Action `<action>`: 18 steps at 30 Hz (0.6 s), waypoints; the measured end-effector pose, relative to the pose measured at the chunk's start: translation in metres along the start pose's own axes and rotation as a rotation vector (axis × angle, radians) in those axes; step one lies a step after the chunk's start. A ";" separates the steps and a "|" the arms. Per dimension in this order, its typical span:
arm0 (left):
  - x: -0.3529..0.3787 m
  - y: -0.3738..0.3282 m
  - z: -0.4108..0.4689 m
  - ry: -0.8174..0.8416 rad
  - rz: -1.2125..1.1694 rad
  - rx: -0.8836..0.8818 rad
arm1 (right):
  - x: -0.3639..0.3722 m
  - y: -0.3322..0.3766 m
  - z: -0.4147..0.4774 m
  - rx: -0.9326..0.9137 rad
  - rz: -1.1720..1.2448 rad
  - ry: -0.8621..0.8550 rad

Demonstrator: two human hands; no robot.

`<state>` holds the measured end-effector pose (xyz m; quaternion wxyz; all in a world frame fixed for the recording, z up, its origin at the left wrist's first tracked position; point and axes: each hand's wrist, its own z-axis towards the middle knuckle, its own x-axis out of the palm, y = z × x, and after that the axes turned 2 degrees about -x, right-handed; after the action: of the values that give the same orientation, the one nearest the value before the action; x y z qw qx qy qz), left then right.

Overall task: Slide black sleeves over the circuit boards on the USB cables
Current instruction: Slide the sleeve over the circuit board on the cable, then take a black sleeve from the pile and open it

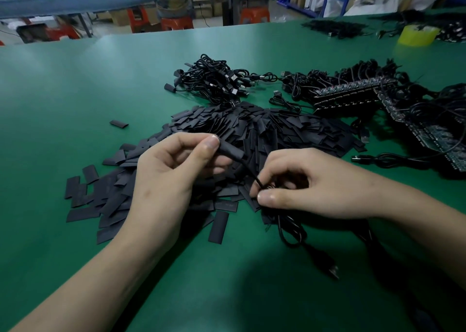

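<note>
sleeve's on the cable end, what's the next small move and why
The left hand pinches the black sleeve at its far end, and the right hand pinches the cable just below it. Probably ease the cable in a little further: no board shows, but full cover can't be confirmed.

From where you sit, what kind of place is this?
Probably a small electronics assembly workshop: a heap of black sleeves on a green table, bundles of USB cables, and panels of circuit boards beside them.

Head-worn, close, down onto table (75,99)
</note>
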<state>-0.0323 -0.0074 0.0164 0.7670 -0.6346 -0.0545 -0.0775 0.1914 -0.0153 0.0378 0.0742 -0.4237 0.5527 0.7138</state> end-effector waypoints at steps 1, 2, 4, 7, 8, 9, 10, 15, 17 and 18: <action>-0.001 0.000 0.001 -0.010 -0.015 -0.006 | -0.002 0.002 -0.001 -0.003 -0.057 -0.004; -0.002 0.000 0.002 -0.018 -0.028 -0.012 | -0.005 0.004 -0.001 -0.003 -0.081 -0.009; -0.003 0.000 0.003 -0.024 -0.045 -0.015 | -0.010 0.009 0.000 0.008 -0.036 0.005; -0.002 0.002 0.004 -0.022 0.027 0.034 | -0.025 0.013 -0.001 0.007 0.204 0.037; -0.004 0.002 0.004 -0.020 0.086 0.069 | -0.032 0.015 0.000 0.021 0.308 0.019; -0.006 0.002 0.004 -0.015 0.161 0.113 | -0.042 0.017 0.003 0.043 0.369 -0.024; -0.007 0.003 0.004 -0.002 0.252 0.162 | -0.052 0.017 0.009 0.071 0.364 -0.086; -0.004 0.010 -0.003 0.133 0.547 0.307 | -0.106 0.009 0.095 0.181 -0.156 -0.314; -0.004 0.010 -0.004 0.166 0.645 0.352 | -0.114 0.009 0.143 0.155 -0.359 -0.356; -0.004 0.012 -0.004 0.169 0.697 0.377 | -0.116 0.011 0.166 0.143 -0.421 -0.358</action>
<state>-0.0342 -0.0085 0.0038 0.8520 -0.4549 0.2139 0.1465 0.1715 0.1645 0.1301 0.3469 -0.3903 0.4796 0.7052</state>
